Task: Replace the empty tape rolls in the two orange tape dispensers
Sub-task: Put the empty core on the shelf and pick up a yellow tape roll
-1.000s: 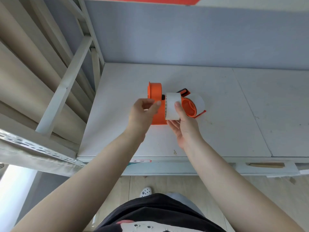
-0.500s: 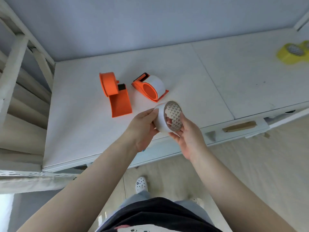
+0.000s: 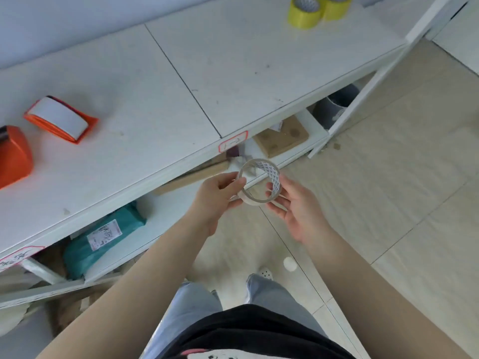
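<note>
Empty core [image 3: 260, 183] held off desk [image 3: 233, 60] edge, left hand [image 3: 216, 200] pinching rim, right hand [image 3: 298, 211] fingers loosely cupping. Removal step. Next: discard core, fetch yellow roll [image 3: 303, 11] for dispenser [image 3: 13, 156].

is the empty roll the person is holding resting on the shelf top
No, the empty roll is held by the left hand and right hand out in front of the shelf top, over the floor.

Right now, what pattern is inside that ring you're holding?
Small dark triangles on white line the ring, seen in the head view.
</note>
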`<action>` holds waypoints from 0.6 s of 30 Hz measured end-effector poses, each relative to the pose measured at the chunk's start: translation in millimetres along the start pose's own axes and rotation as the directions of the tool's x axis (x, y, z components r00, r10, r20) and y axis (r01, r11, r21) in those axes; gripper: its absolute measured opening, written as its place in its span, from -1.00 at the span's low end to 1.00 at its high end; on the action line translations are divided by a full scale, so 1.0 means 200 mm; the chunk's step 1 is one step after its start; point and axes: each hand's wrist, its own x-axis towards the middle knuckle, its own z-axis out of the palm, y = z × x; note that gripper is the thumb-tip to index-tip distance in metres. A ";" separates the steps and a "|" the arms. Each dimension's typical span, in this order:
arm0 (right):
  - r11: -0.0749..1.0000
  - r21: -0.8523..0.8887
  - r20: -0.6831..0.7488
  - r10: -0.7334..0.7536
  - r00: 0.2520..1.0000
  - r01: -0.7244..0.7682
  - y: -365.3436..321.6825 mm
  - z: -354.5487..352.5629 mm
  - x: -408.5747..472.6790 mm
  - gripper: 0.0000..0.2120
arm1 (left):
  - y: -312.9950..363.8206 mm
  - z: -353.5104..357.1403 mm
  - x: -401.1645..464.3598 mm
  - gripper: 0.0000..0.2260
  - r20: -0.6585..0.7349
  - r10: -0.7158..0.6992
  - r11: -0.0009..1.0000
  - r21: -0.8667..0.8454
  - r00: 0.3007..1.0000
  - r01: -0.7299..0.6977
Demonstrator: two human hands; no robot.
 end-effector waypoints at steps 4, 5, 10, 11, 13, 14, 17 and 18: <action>0.999 0.046 -0.036 0.016 0.999 -0.014 -0.14 -0.36 0.02 -0.76 | -0.02 0.36 0.07 -0.76 0.040 -0.042 0.999 0.018 0.998 0.041; 0.999 0.053 -0.042 0.011 0.999 -0.009 -0.18 -0.43 0.03 -0.75 | -0.02 0.43 0.09 -0.76 0.044 -0.049 0.998 0.029 0.998 0.048; 0.995 0.104 -0.086 0.003 0.996 0.006 -0.33 -0.67 0.09 -0.76 | 0.04 0.72 0.21 -0.74 0.080 -0.069 0.994 0.087 0.994 0.062; 0.993 0.116 -0.097 0.007 0.995 0.005 -0.36 -0.70 0.12 -0.77 | 0.05 0.77 0.25 -0.73 0.089 -0.072 0.993 0.095 0.993 0.064; 0.991 0.134 -0.121 0.020 0.992 -0.003 -0.41 -0.77 0.18 -0.77 | 0.08 0.86 0.32 -0.71 0.106 -0.083 0.991 0.116 0.991 0.070; 0.990 0.141 -0.132 0.027 0.991 -0.008 -0.45 -0.80 0.21 -0.76 | 0.10 0.90 0.36 -0.71 0.112 -0.088 0.989 0.125 0.990 0.074; 0.989 0.149 -0.159 0.034 0.987 -0.010 -0.57 -0.88 0.34 -0.77 | 0.16 1.03 0.51 -0.73 0.128 -0.102 0.988 0.126 0.987 0.086; 0.989 0.148 -0.170 0.031 0.985 -0.006 -0.62 -0.90 0.39 -0.78 | 0.19 1.07 0.56 -0.73 0.136 -0.107 0.987 0.131 0.985 0.089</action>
